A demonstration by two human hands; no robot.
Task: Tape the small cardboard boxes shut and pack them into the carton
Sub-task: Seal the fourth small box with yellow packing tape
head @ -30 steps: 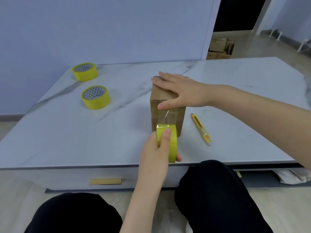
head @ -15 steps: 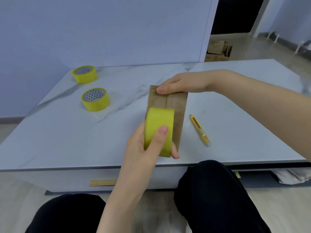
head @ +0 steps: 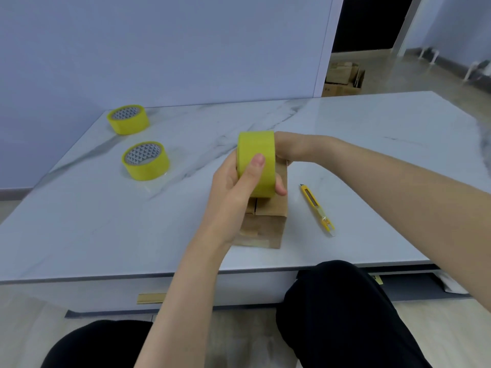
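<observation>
A small brown cardboard box (head: 268, 221) lies on the white marble table (head: 79, 221) close to the front edge, its top seam running away from me. My left hand (head: 231, 192) grips a yellow tape roll (head: 256, 163) and holds it over the far half of the box, thumb on the roll's face. My right hand (head: 291, 147) is at the far end of the box, behind the roll. Its fingers are hidden, so I cannot tell its grip.
Two more yellow tape rolls (head: 128, 119) (head: 145, 160) lie flat at the table's left rear. A yellow utility knife (head: 317, 209) lies just right of the box. Brown cartons (head: 342, 78) stand on the floor beyond the table. My knees are under the front edge.
The left hand has carried the tape roll from the near side of the box up and along its top towards the far end. The right hand slid from the top to the far edge.
</observation>
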